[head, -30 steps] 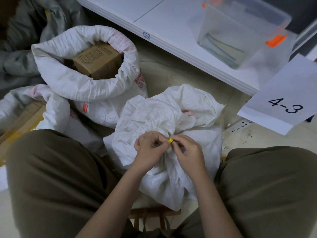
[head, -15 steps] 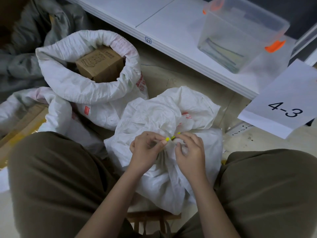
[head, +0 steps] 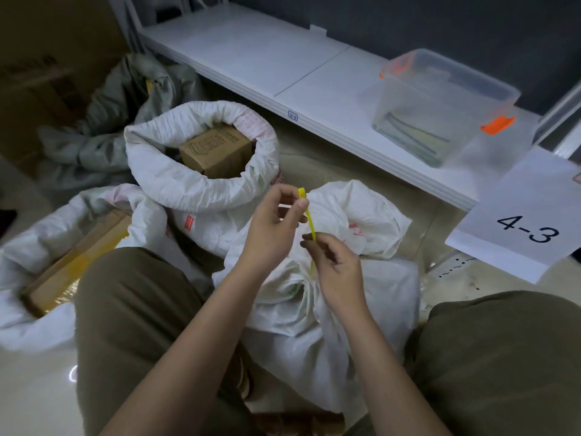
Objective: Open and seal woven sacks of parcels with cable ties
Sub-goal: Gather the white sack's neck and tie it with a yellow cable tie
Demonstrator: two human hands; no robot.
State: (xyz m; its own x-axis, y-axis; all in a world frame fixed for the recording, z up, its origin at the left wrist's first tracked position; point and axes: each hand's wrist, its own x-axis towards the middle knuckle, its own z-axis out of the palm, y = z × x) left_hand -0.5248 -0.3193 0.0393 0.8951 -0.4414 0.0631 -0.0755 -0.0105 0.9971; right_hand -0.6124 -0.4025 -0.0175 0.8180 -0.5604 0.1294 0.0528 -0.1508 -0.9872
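I see a crinkled matt woven sack (head: 339, 297), smooth yellow plastic cable tie (head: 311, 226), clear glossy plastic bin (head: 440, 105), matt cardboard box (head: 217, 149).

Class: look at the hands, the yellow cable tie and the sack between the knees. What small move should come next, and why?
Probably keep pulling the cable tie upward to tighten it. The left hand pinches its top end, the right hand pinches the strap lower down, and its bottom end runs to the bunched neck of the sack.

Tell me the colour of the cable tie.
Yellow; the cable tie shows best in the head view.
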